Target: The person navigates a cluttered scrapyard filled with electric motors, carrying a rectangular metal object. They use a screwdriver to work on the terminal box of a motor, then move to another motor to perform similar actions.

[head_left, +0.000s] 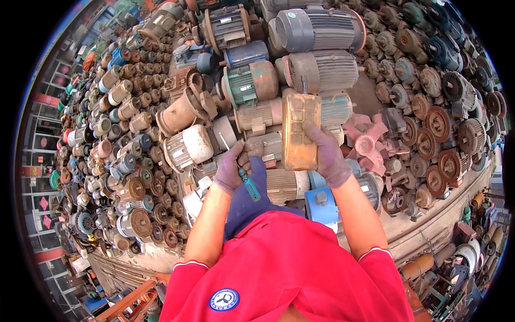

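Head view: the left hand [232,167], fingers folded, is gripping a teal-handled screwdriver [250,188]; the right hand [330,155], spread wider, is clasping a grimy rectangular amber box [300,121].

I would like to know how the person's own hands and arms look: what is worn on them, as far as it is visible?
The left hand and right hand both wear close-fitting purple-grey gloves reaching the wrists. The forearms are bare, with no watch or bracelet visible. Short red sleeves have thin white edging.
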Available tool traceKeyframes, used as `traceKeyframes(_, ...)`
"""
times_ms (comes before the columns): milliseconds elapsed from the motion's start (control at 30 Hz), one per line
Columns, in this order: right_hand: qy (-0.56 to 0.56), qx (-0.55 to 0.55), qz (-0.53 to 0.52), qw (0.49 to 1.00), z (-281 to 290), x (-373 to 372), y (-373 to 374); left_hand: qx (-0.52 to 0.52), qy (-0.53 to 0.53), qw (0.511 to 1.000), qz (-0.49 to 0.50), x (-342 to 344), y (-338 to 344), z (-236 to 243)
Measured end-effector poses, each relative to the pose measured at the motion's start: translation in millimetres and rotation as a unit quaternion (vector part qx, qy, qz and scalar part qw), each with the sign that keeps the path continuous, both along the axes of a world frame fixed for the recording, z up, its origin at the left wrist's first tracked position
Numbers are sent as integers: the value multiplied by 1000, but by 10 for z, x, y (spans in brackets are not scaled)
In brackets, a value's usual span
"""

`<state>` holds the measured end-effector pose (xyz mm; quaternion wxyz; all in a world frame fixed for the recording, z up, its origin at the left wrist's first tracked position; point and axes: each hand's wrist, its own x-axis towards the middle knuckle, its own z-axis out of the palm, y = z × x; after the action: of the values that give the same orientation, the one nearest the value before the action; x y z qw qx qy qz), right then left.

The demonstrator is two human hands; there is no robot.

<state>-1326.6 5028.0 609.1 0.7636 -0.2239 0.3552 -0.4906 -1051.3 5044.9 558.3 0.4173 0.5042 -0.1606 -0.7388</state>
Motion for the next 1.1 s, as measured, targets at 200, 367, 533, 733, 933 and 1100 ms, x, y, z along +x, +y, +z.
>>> traceKeyframes(200,55,12,-87,995,-392,-104,194,61,-25,985,162,658,-7,-813)
traceKeyframes(367,38,20,-89,995,-719,-351,443,61,-9,983,171,930,73,-952)
traceKeyframes(533,29,44,-89,995,-1136,-496,615,62,-44,979,191,1176,187,-1113)
traceKeyframes(733,2,107,-50,993,-1056,-434,840,138,-134,953,236,1397,449,-1270)
traceKeyframes(933,196,-86,16,977,-842,-488,1007,177,-212,928,250,1533,716,-1554)
traceKeyframes(1100,347,-232,33,908,-857,-458,1022,177,-275,900,287,1653,978,-1804)
